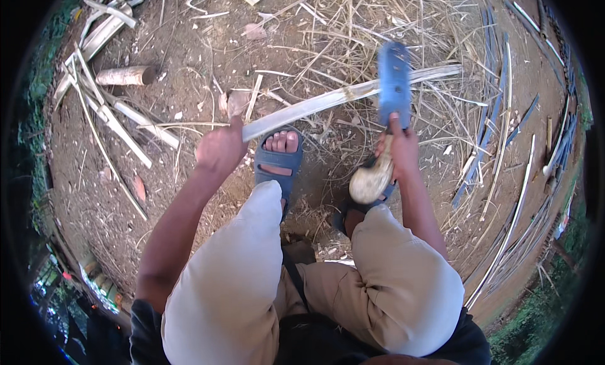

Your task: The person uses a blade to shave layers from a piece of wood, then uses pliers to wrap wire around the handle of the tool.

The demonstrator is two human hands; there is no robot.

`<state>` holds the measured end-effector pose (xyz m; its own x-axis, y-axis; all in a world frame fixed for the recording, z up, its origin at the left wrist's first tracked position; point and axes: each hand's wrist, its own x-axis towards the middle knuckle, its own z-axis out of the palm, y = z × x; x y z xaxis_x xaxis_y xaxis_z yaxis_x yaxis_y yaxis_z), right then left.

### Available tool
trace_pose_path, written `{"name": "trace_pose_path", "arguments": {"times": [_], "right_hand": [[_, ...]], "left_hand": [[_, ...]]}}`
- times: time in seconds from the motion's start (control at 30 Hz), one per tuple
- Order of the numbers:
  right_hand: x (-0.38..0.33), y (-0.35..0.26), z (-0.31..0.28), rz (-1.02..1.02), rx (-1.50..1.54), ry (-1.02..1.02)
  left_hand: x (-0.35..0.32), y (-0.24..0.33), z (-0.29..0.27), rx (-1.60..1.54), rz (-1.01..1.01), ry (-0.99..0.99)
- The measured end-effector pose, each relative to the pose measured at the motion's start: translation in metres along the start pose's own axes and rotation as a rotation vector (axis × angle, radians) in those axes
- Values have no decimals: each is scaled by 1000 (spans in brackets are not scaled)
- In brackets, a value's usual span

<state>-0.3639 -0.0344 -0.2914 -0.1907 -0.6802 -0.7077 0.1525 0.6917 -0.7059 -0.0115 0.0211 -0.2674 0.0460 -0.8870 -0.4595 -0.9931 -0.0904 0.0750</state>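
Head view, left to right: at the upper left of the frame a short round brown log piece (125, 75) lies on the bare brown dirt ground (189, 44), with pale split bamboo offcuts (120, 116) scattered just below it; left of centre the left hand (219, 149) is closed in a fist around the near end of a long pale split bamboo strip (343, 95), which runs up and to the right across the middle of the frame, tilted, its far end reaching the upper right; below the strip, at centre, a foot in a blue rubber sandal (277, 163) rests on the dirt between the two knees in light beige trousers (233, 277); right of centre the right hand (400, 148) is wrapped tight around the pale wooden handle of a heavy knife with a blurred blue blade (394, 81), the blade standing upright and crossing the strip; at the far right thin dark and pale bamboo slats (504, 113) lie in a loose bundle on dry straw.
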Motion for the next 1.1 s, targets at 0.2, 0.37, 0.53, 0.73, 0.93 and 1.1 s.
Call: {"name": "trace_pose_path", "arguments": {"times": [0.2,0.37,0.53,0.73,0.93,1.1], "right_hand": [[-37,35,30,-9,-320,-289],[-22,18,12,28,-132,-165],[0,7,-8,56,17,-65],[-24,26,27,23,-205,-260],[-5,-2,-7,41,21,-14],[-46,10,36,131,-272,-282]], "left_hand": [[-3,-7,0,15,-30,-102],[-10,-10,-1,18,-27,-82],[-4,-3,-4,1,-16,-50],[-2,0,-11,12,-7,-54],[-13,-4,11,-6,-20,-65],[-5,2,-3,20,-76,-134]]}}
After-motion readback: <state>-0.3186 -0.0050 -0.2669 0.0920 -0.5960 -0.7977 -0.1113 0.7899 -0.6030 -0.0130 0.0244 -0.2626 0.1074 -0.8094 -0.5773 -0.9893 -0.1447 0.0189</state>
